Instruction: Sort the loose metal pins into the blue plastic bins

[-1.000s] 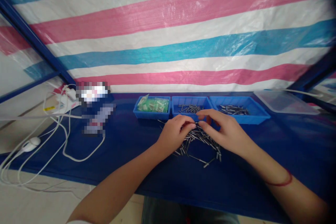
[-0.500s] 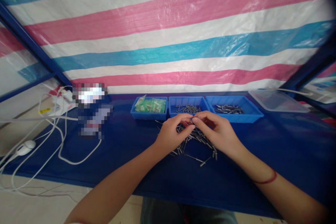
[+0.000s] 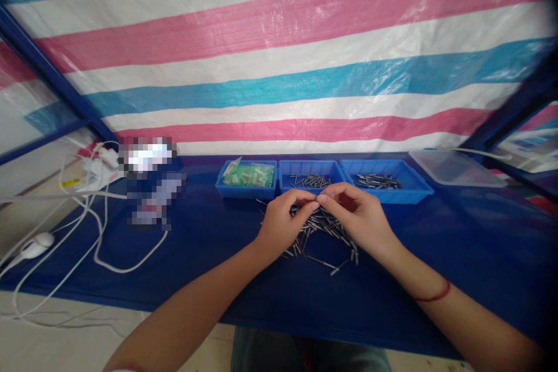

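Note:
My left hand (image 3: 285,216) and my right hand (image 3: 358,209) meet fingertip to fingertip, both closed in a pinch. Whatever is between the fingers is too small and too covered to make out. Beneath them a loose pile of thin metal blind rivets (image 3: 325,225) lies on the dark blue tabletop (image 3: 209,261), partly hidden by my hands. Just behind my fingers stands the middle blue bin (image 3: 286,170), with more rivets inside. To its right, a wider blue bin (image 3: 414,186) also contains rivets.
A left blue bin (image 3: 226,190) holds small clear packets on green. A translucent plastic lid (image 3: 453,170) lies at the back right. White cables (image 3: 102,244) and a power strip (image 3: 98,177) spread over the left side. A striped plastic sheet (image 3: 279,70) hangs behind.
My fingertips have drawn closer together over the pile, and the gap between them has narrowed. The whole view has shifted slightly. The bins and the pile look the same.

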{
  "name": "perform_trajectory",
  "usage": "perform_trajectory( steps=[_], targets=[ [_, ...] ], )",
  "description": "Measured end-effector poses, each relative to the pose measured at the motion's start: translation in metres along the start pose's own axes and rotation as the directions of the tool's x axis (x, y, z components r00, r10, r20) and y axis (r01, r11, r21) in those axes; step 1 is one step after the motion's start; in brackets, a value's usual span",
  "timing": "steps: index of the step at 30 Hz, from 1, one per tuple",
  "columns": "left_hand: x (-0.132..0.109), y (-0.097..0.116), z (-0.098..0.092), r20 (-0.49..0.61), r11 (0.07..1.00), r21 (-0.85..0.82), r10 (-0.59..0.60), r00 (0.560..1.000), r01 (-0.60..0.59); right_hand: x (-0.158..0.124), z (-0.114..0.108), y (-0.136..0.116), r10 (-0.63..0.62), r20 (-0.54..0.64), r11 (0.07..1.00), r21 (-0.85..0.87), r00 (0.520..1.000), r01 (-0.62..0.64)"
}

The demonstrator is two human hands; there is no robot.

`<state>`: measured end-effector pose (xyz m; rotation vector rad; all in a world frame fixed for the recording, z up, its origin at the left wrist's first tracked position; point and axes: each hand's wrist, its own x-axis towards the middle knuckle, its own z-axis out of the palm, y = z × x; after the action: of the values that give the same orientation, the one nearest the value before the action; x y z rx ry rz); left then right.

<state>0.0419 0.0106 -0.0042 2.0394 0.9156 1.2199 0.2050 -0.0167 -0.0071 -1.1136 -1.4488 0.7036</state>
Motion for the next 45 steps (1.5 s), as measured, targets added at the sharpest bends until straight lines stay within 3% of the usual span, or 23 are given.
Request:
perform_trajectory(
  steps=[8,16,22,24,26,29,31,36,38,42,45],
  targets=[
    [0.000,-0.002,0.000,0.073,0.998,0.056,-0.009,0.997,0.005,0.000,-0.001,-0.003,-0.078,0.046,0.996,-0.040,0.996,0.079],
    [0.002,0.001,-0.005,0.012,0.998,0.038,0.040,0.999,-0.040,0.004,-0.006,-0.005,-0.003,0.069,1.000,-0.021,0.998,0.004],
    [0.002,0.003,-0.006,-0.035,0.998,-0.008,0.058,0.998,-0.058,0.008,-0.007,-0.010,-0.002,0.191,0.997,-0.078,0.982,0.017],
    [0.002,0.002,-0.006,-0.037,0.997,-0.015,0.073,0.997,-0.073,0.011,-0.015,-0.010,-0.017,0.128,0.991,-0.133,0.992,0.034],
    [0.002,0.000,-0.006,-0.007,0.996,0.015,0.090,0.996,-0.090,0.017,-0.028,-0.007,-0.027,-0.021,0.974,-0.225,0.999,0.022],
    [0.002,-0.002,-0.007,0.125,0.981,0.120,0.139,0.982,-0.154,0.026,-0.053,0.004,-0.031,-0.262,0.871,-0.481,0.965,-0.102],
    [0.003,-0.002,-0.007,0.247,0.950,0.216,0.170,0.954,-0.225,0.031,-0.067,0.012,-0.044,-0.332,0.758,-0.625,0.942,-0.185],
    [0.001,0.004,-0.010,0.471,0.856,0.369,0.164,0.867,-0.362,0.034,-0.079,0.018,0.000,-0.297,0.514,-0.819,0.955,-0.255],
    [-0.001,0.008,-0.011,0.559,0.834,0.329,0.206,0.803,-0.443,0.033,-0.077,0.014,-0.041,-0.307,0.515,-0.822,0.951,-0.244],
    [-0.008,0.015,-0.007,0.682,0.773,0.223,0.311,0.662,-0.594,0.030,-0.069,0.005,-0.096,-0.296,0.616,-0.767,0.950,-0.177],
    [-0.012,0.015,-0.002,0.728,0.705,0.258,0.308,0.613,-0.661,0.028,-0.060,0.001,-0.118,-0.246,0.652,-0.750,0.962,-0.112]
  ],
)
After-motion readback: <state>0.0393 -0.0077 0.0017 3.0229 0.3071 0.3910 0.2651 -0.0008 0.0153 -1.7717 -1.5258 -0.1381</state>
